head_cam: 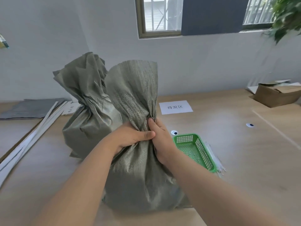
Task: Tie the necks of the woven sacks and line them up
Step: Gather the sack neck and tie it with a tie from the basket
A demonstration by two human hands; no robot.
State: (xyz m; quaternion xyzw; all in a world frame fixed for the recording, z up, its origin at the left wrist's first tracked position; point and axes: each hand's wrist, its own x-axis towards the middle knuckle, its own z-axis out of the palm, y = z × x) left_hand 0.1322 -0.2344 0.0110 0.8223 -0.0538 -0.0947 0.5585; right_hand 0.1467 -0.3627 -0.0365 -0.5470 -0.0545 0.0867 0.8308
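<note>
Where the coarse grey-green weave is gathered into a neck, the left hand (130, 136) and right hand (160, 137) both clamp around the near sack (140, 176), thumbs pressed into the bunched pleats. This sack stands upright at the front edge of the pale wood-grain worktop (236, 144), its body full and rounded, its mouth fanning out above the grip in a ribbed, crinkled flare. What fills it is hidden. Just behind and to the left, touching it, stands the far sack (88, 128) of the same shiny woven plastic, its neck cinched tight and its top splayed in stiff folds. To the right of the near sack lies a green plastic basket (195, 149), rectangular with perforated mesh walls; thin pale ties (215, 159) lie along its right side. A white paper label (175, 107) with printed characters lies flat further back. Long white strips (31, 137) and flat grey sheets (31, 110) rest at the left, a brown cardboard box (275, 94) at the far right.
</note>
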